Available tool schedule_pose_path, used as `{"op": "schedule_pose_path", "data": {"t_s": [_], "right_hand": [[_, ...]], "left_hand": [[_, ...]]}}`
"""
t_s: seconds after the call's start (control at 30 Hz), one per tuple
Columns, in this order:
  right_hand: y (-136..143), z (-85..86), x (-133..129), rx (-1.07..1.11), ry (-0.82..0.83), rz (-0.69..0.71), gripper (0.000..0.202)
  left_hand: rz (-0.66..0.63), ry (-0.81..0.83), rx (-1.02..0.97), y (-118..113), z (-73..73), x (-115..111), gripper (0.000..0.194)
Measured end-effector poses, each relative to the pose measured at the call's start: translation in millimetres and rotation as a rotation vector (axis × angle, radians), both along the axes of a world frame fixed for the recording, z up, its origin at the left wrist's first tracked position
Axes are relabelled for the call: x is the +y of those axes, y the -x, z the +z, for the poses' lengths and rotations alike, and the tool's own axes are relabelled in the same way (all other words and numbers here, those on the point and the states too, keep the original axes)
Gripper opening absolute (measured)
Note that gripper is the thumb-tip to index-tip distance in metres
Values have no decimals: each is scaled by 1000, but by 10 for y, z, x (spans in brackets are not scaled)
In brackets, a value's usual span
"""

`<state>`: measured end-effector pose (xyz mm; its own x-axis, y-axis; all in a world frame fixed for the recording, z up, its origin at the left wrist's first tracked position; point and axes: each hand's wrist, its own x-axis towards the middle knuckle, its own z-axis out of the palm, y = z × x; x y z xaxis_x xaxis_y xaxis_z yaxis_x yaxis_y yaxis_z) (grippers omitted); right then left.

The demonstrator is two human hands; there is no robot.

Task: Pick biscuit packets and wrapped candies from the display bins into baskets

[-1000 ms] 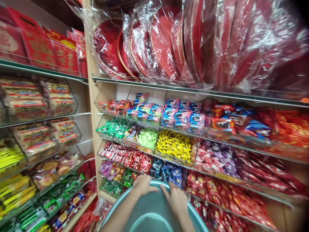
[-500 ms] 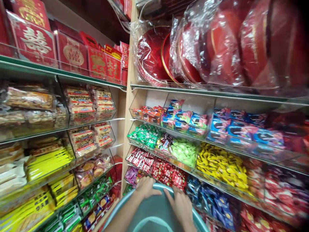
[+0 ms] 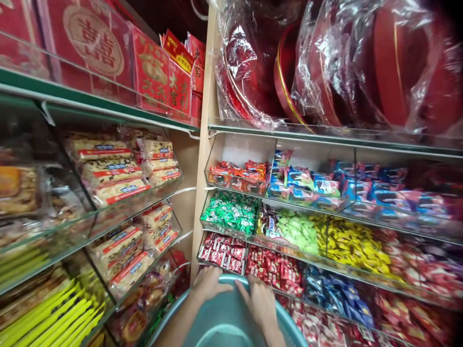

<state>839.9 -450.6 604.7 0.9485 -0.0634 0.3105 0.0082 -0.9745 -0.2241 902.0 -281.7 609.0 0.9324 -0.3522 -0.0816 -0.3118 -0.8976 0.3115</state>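
Observation:
A teal plastic basin (image 3: 235, 308) fills the bottom middle of the view, its far rim close to the lower candy shelves. My left hand (image 3: 209, 285) grips that far rim, thumb inside and fingers over the outer edge. Just to its right, my right hand (image 3: 258, 295) grips the same rim in the same way. The inside wall and part of the raised floor show; the near side is cut off by the frame. Beyond the hands lie small red-and-white candy packets (image 3: 223, 251) and red packets (image 3: 274, 270) in clear bins.
Glass-edged shelves with clear bins meet at a wooden post (image 3: 205, 159). Wrapped bars (image 3: 121, 185) and yellow packets (image 3: 54, 308) stand left. On the right are green candies (image 3: 229, 212), yellow candies (image 3: 356, 243), blue packets (image 3: 338, 294) and, above, red round trays in plastic (image 3: 246, 82).
The view has moved closer to the corner, so the shelves look larger and the post sits further right. Both hands keep hold of the basin's rim.

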Motion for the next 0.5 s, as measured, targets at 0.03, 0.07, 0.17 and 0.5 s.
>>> {"op": "schedule_pose_path", "data": {"t_s": [0.03,0.07,0.17,0.5], "right_hand": [[-10,8,-3,0,3,-10,48],[-19,12,-12,1,6,-20,47],[-44,-7,-64,-14,4,-40,45],[-114,-148,-252,-46,5,-11,34]], "left_hand": [[-19,5,-24,-32,-10,-8,58],[-41,10,-57,-63,-20,-23,56],[-77,19,-98,-143,-39,-84,52],[-99,1,-96,-264,-47,-230,56]]}}
